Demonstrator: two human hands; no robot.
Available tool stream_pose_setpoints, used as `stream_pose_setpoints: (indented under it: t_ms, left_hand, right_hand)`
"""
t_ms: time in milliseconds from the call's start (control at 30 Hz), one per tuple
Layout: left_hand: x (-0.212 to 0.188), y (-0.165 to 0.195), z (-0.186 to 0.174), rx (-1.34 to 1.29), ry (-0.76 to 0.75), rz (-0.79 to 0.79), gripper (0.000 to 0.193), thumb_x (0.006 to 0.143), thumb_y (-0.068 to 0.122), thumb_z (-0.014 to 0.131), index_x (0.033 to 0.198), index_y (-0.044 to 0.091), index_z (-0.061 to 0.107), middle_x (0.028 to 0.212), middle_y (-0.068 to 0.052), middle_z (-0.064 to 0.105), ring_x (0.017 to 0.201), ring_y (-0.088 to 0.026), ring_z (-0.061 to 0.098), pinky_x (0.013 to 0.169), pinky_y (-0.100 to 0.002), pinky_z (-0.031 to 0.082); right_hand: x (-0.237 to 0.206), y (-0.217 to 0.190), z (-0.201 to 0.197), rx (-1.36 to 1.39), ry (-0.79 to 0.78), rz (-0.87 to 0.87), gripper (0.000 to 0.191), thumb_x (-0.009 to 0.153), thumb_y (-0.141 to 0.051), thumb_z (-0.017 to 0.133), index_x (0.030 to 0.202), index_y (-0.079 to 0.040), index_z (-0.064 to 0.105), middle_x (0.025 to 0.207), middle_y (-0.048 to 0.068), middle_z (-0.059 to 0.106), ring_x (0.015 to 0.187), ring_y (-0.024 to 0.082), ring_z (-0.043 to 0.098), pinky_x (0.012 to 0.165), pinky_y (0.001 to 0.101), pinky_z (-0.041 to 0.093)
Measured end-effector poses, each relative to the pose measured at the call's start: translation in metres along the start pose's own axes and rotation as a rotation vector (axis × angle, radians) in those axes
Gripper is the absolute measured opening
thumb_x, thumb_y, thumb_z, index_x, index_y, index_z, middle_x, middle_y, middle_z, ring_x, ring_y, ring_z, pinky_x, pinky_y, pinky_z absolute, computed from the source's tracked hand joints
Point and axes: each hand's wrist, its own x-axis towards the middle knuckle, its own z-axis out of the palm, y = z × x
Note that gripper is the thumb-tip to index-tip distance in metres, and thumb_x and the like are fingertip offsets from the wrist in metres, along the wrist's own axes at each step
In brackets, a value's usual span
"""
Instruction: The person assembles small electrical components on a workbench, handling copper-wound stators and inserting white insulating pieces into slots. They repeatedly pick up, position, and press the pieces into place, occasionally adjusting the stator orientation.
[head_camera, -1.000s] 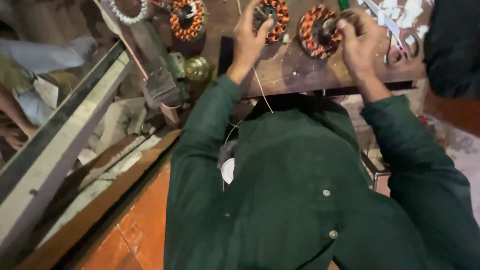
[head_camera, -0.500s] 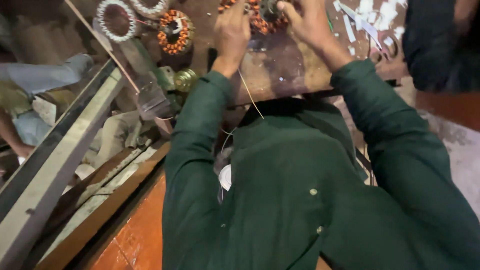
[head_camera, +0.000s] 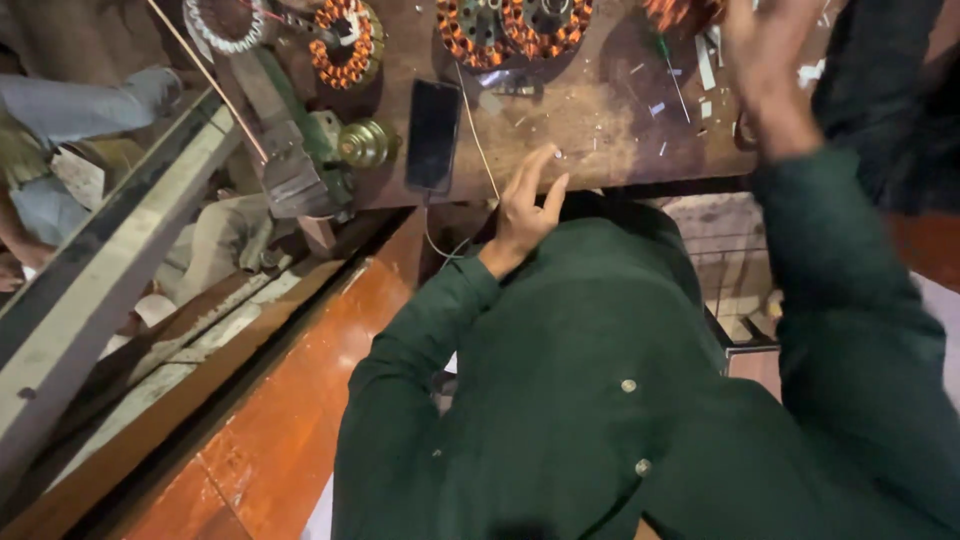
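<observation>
Nothing is grasped: the left hand (head_camera: 527, 205) is held loosely released at the near edge of the worn brown wooden tabletop (head_camera: 590, 130), beside a thin pale wire (head_camera: 478, 130) and a black flat phone (head_camera: 433, 135); the right hand (head_camera: 765, 60) is blurred, its grip impossible to tell.

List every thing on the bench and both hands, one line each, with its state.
left hand: open, fingers spread, at bench edge, holding nothing
right hand: raised, blurred, grip unclear
phone: flat, screen dark, cable attached
wound stator: lying flat, copper coils on
vise: at the bench's left end, jaws hidden
workbench: littered with scraps
</observation>
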Motion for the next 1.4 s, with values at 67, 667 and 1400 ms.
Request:
stream_pose_setpoints:
  t_ms: [67, 667, 1400]
  left_hand:
    - [-0.005, 0.001, 0.014, 0.008, 0.062, -0.029, 0.077, 0.092, 0.017, 0.082, 0.154, 0.000, 0.039, 0.154, -0.021, 0.049, 0.143, -0.039, 0.050, 0.119, -0.046, 0.045]
    - [0.014, -0.040, 0.028, 0.127, -0.217, 0.024, 0.100, 0.090, 0.005, 0.072, 0.169, 0.008, 0.010, 0.177, -0.021, 0.009, 0.165, -0.038, 0.018, 0.137, -0.047, 0.022]
    - [-0.016, -0.041, 0.058, 0.019, -0.152, 0.038, 0.101, 0.086, 0.020, 0.085, 0.163, 0.007, 0.020, 0.170, -0.020, 0.018, 0.160, -0.038, 0.018, 0.133, -0.048, 0.020]
  right_hand:
    - [-0.021, -0.024, -0.007, 0.262, -0.068, -0.020, 0.011, 0.105, 0.001, 0.075, 0.108, 0.007, 0.066, 0.087, 0.015, 0.068, 0.083, 0.023, 0.065, 0.077, 0.0388, 0.054]
    - [-0.065, -0.112, -0.120, 0.766, -0.087, 0.310, 0.023, 0.116, 0.003, 0.068, 0.136, 0.001, 0.057, 0.109, 0.014, 0.073, 0.085, 0.016, 0.069, 0.070, 0.0260, 0.054]
    - [-0.155, -0.095, 0.016, 0.155, -0.258, 0.044, 0.019, 0.096, -0.008, 0.087, 0.114, -0.008, 0.080, 0.163, 0.025, 0.040, 0.148, 0.045, 0.041, 0.123, 0.0532, 0.037]
